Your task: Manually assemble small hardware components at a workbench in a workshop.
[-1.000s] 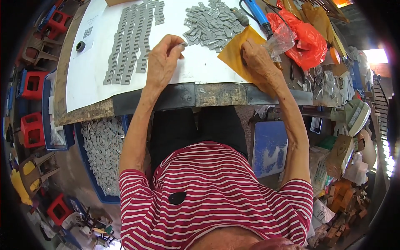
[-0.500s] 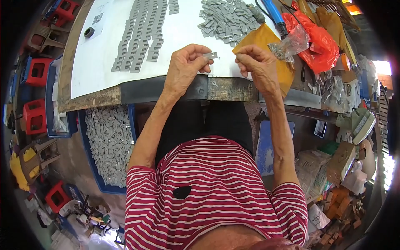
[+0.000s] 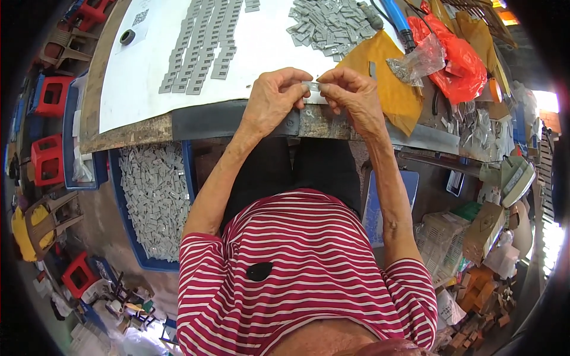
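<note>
My left hand [image 3: 273,102] pinches a small flat grey piece [image 3: 313,86] between thumb and forefinger, just above the table's near edge. At its right end is my right hand [image 3: 355,98], thumb and forefinger closed together against the piece; whatever else they hold is too small to make out. Similar grey pieces lie in long, overlapping rows [image 3: 199,50] on the white sheet [image 3: 139,89] to the left. A loose pile of them [image 3: 329,26] sits farther back. One single grey piece [image 3: 372,70] rests on a brown envelope [image 3: 395,89] beside my right hand.
On the right are a clear bag of tiny parts [image 3: 409,70], a red plastic bag [image 3: 460,68] and a blue-handled tool [image 3: 396,18]. A black tape roll [image 3: 127,37] lies at left. Below the table's edge stands a blue bin [image 3: 133,240] filled with grey pieces.
My right hand has moved left and its fingertips now meet the grey piece in my left hand. The single piece on the envelope has come into view. The view has shifted slightly.
</note>
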